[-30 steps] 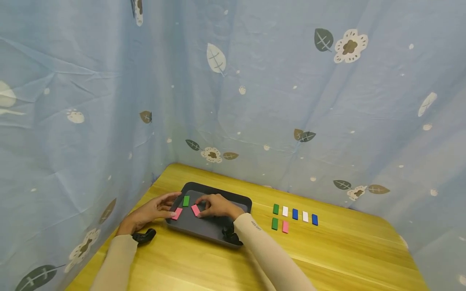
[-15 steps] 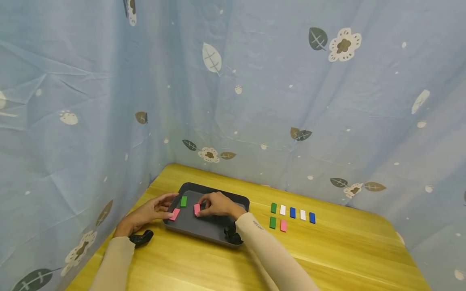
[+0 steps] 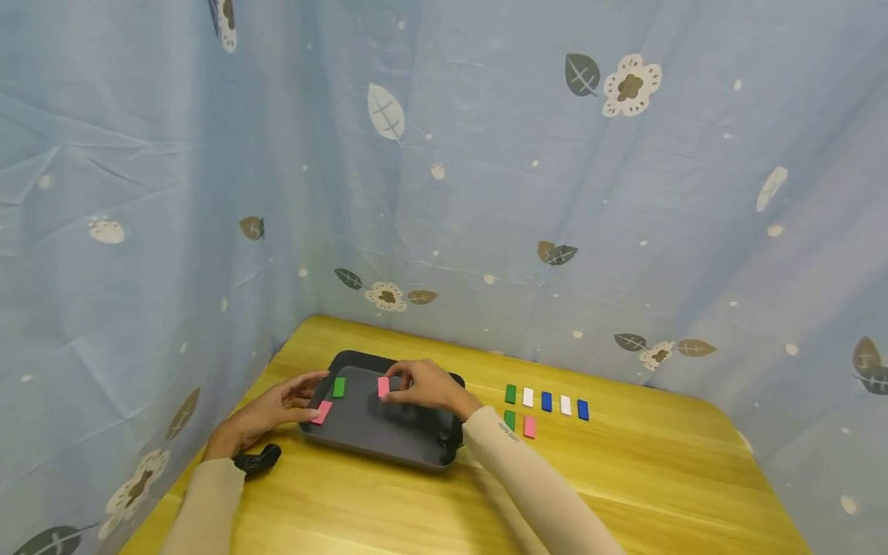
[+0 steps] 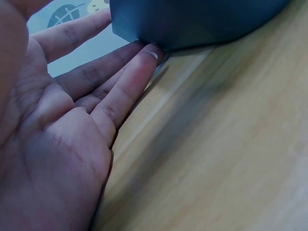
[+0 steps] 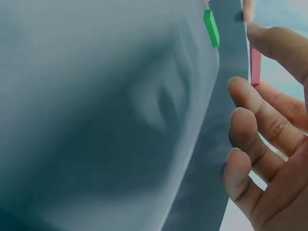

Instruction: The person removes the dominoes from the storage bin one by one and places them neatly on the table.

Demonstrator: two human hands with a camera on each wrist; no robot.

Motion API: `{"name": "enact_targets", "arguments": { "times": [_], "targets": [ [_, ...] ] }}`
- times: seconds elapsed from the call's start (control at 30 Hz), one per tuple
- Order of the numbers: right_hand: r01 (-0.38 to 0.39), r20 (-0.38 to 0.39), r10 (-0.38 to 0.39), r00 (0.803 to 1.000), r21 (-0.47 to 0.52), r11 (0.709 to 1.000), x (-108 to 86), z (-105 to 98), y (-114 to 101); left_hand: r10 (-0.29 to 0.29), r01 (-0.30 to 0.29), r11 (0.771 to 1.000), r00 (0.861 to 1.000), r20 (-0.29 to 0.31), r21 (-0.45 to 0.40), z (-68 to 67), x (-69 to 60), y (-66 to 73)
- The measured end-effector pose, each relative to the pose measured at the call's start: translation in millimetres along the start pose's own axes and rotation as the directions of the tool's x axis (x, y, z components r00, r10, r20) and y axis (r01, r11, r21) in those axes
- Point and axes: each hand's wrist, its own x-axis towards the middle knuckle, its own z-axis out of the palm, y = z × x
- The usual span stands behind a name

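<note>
My right hand (image 3: 426, 385) pinches a pink block (image 3: 383, 387) between thumb and index finger, above the dark grey tray (image 3: 388, 435). In the right wrist view, that pink block (image 5: 255, 66) hangs narrow side on, the other fingers loosely bent. My left hand (image 3: 267, 408) holds the tray's left edge, thumb at the rim beside another pink block (image 3: 321, 412). In the left wrist view, its fingertips touch the low outer wall of the tray (image 4: 187, 24). A green block (image 3: 338, 387) lies in the tray's far left part.
Right of the tray, loose blocks lie in two rows on the wooden table (image 3: 624, 478): green (image 3: 510, 393), white (image 3: 528, 397) and blue (image 3: 546, 401) among them, with a pink one (image 3: 530, 427) nearer. A flowered curtain (image 3: 458, 216) borders the table's back and left.
My right hand has moved right with the pink block, away from the green one, and the block has turned from slanted to nearly straight. The left hand stays at the tray. The head view has shifted.
</note>
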Motion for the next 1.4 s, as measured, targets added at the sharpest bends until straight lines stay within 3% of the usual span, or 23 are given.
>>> {"name": "enact_targets", "arguments": {
  "times": [0.33,0.7,1.17,1.4],
  "targets": [
    [-0.008,-0.086,0.003,0.996,-0.066,0.998,-24.5,-18,18,0.049,-0.050,0.998,0.999,0.013,0.023,-3.2,-0.3,-0.1],
    [-0.055,-0.136,0.047,0.990,-0.054,0.997,-58.6,-33,37,-0.010,0.011,1.000,1.000,-0.019,0.023,-3.1,-3.0,1.4],
    [-0.135,-0.213,0.125,0.969,-0.032,0.990,-114.0,-48,66,0.037,-0.037,0.999,0.999,0.005,0.034,-1.2,1.7,0.8],
    [-0.150,-0.263,0.142,0.954,-0.008,0.989,-138.7,-54,81,-0.003,0.003,1.000,1.000,-0.001,0.026,-0.9,2.2,0.2]
  ]
}}
